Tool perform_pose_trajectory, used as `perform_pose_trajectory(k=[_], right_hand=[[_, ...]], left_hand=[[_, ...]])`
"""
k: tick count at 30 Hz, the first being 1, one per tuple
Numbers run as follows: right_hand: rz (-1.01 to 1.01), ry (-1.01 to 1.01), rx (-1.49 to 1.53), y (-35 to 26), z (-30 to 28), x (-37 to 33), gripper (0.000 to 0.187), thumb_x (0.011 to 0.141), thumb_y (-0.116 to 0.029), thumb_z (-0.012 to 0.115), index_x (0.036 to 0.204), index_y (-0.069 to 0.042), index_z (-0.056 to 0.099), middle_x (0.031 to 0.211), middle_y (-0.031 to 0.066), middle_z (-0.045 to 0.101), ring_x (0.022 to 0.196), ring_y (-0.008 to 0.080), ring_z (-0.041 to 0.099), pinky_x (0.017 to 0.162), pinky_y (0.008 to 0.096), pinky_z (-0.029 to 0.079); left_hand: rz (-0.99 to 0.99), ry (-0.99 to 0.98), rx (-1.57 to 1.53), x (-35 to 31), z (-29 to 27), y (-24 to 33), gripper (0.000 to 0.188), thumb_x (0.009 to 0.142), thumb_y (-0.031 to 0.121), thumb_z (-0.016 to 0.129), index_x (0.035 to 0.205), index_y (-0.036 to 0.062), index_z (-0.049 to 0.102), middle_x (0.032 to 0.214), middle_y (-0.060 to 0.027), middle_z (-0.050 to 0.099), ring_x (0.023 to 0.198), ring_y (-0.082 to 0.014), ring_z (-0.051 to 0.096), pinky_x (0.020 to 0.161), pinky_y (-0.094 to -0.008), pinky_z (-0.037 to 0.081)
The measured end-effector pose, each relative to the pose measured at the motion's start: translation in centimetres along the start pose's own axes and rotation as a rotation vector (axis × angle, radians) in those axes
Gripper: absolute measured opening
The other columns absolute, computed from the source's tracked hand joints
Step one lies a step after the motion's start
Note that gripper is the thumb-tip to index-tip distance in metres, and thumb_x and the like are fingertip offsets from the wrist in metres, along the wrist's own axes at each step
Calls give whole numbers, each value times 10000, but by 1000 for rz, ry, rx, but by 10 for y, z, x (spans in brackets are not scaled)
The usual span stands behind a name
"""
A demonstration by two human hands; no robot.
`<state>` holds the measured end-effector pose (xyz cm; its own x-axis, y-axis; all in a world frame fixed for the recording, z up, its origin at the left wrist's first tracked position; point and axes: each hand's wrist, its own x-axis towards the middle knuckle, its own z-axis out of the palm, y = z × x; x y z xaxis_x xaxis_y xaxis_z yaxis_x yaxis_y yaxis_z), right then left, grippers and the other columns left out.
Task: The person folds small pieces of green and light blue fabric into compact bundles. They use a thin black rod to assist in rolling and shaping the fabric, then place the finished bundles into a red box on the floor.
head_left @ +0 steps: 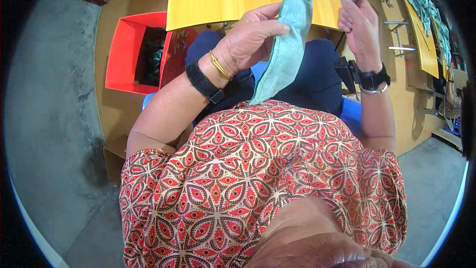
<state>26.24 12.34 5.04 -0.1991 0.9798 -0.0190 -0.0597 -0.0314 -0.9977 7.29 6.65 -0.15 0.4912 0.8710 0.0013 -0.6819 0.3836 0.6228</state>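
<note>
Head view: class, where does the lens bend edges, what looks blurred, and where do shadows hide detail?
Head view: the edge where the grey floor meets the tan surface curves; head view: the right hand looks soft, perhaps from motion, while the patterned shirt is crisper; head view: shadow obscures much inside the red box.

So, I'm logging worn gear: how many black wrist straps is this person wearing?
2. One black strap is around the left wrist; the other strap is around the right wrist. Both wrists are visible, so none seems hidden.
</note>
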Motion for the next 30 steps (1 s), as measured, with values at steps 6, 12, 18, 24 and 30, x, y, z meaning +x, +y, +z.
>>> perform_pose_trajectory(k=[6,12,18,24,30], right_hand=[[289,-291,-159,16,30,-22,260,771,-321,579,749,-67,525,561,-75,383,449,-5,304,379,143,238],[250,-313,-161,28,36,-24,264,781,-318,566,802,-56,541,601,-55,442,473,-5,343,376,144,250],[360,-437,158,33,14,-10,175,803,-213,541,705,-74,501,551,-47,411,439,10,329,384,152,257],[431,-516,281,28,8,-7,206,815,-202,522,668,-64,480,553,-52,380,442,15,280,389,152,232],[449,-542,126,25,12,-12,182,821,-194,508,716,-46,498,581,-43,420,452,12,299,390,144,228]], left_hand=[[69,53,199,-1,-2,-8,388,751,35,518,1128,17,429,947,-59,556,879,-141,546,797,-282,432],[179,24,787,3,6,-16,362,734,-34,476,1082,48,422,806,-36,509,735,-100,521,670,-239,458],[-43,-21,456,-1,5,1,455,792,83,486,1205,19,307,805,-55,521,692,-119,533,651,-253,468],[-20,257,635,3,-13,-1,425,792,386,518,1000,17,542,871,-31,538,821,-104,473,696,-251,397],[168,201,619,3,-13,-3,298,761,271,598,887,1,584,853,-62,578,745,-105,528,647,-238,434]])
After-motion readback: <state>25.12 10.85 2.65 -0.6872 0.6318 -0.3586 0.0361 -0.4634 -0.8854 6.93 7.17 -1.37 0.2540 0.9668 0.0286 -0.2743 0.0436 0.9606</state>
